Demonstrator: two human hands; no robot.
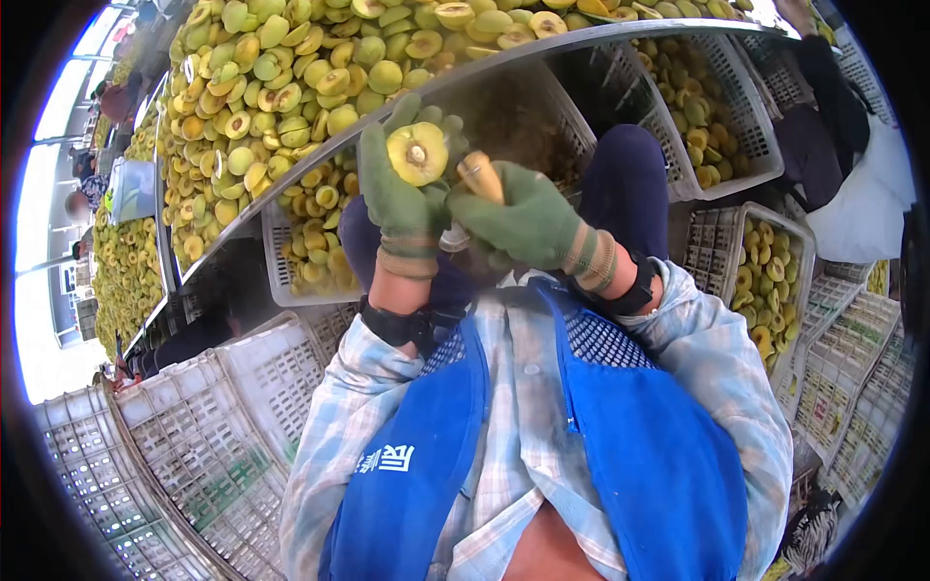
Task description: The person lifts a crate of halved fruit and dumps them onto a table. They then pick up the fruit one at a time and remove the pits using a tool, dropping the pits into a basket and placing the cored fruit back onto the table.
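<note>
While I follow from afar through the head camera, the left hand (402,198) cradles a fruit half (418,153), cut face up toward the lens, pale centre showing. Its gloved palm lies behind the half and the fingers reach past it, a hold that I judge keeps the face exposed and steady. The right hand (531,221) is wrapped tight around the wooden handle (481,178) of a tool, whose end points up just beside the half; the working end I can't make out with certainty.

Both hands sit close together, before the chest and above the knees, which probably spares the arms. The table (581,39), heaped with fruit, runs just beyond them, presumably so that a piece is a short reach away. Below its edge, one crate (276,257) of cut pieces stands to the left and another (741,184) to the right, seemingly placed low to be within arm's reach.
</note>
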